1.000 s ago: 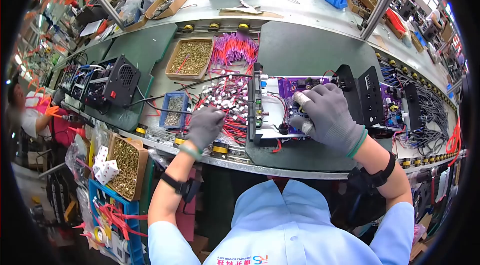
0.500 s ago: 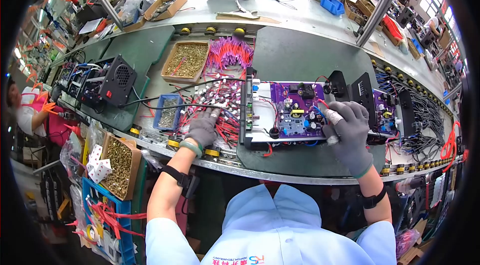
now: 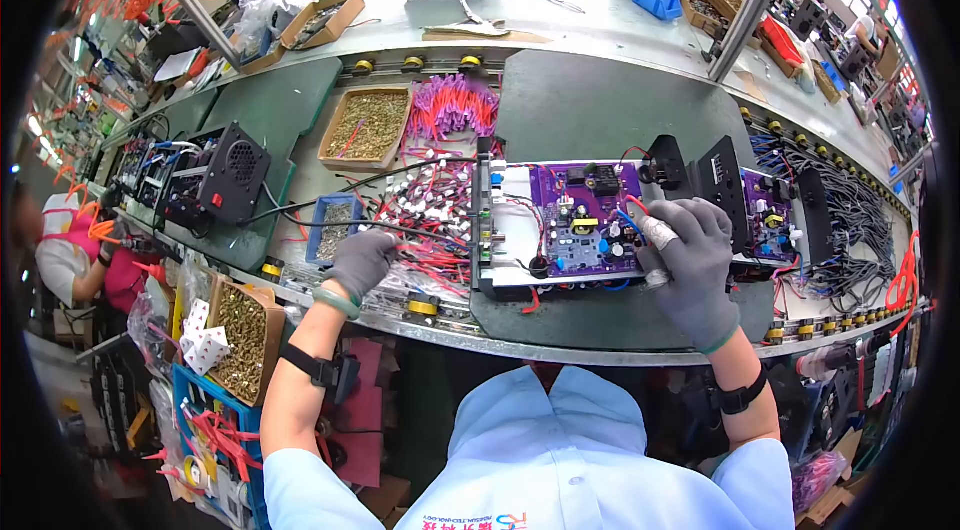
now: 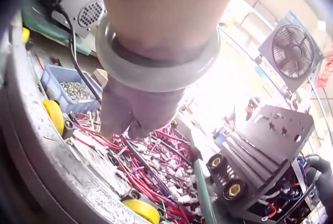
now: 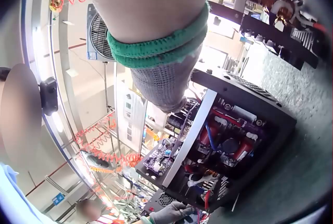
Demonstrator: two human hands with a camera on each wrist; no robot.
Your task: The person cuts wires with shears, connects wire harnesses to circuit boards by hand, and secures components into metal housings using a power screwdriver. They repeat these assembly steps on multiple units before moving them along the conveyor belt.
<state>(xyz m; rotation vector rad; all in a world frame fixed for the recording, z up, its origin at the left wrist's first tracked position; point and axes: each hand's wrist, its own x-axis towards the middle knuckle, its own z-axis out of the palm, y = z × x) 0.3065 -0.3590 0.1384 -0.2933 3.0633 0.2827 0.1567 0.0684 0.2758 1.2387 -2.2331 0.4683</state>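
My gloved left hand (image 3: 362, 263) is over the near left side of a pile of red and black wires with white connectors (image 3: 435, 195), its fingertips turned downward and partly hidden. In the left wrist view those wires (image 4: 156, 164) lie just below the gloved fingers. My gloved right hand (image 3: 692, 270), with tape round its thumb and a finger, pinches red and blue wires (image 3: 634, 212) at the right side of a purple circuit board (image 3: 585, 230). That board lies in an open device chassis (image 3: 508, 250). In the right wrist view the chassis (image 5: 281, 122) shows capacitors inside; the fingertips are hidden.
A blue bin of small screws (image 3: 335, 228) and a cardboard box of brass parts (image 3: 368, 125) stand left of the wires. Another device (image 3: 235, 175) sits farther left. A second purple board (image 3: 768, 215) and grey cables (image 3: 850, 240) lie right. Yellow rollers (image 3: 423, 307) line the near rail.
My right hand has moved off the board's middle to the wires at its right side. My left hand went into the wire pile, then drew back left. The chassis appears slightly farther left.
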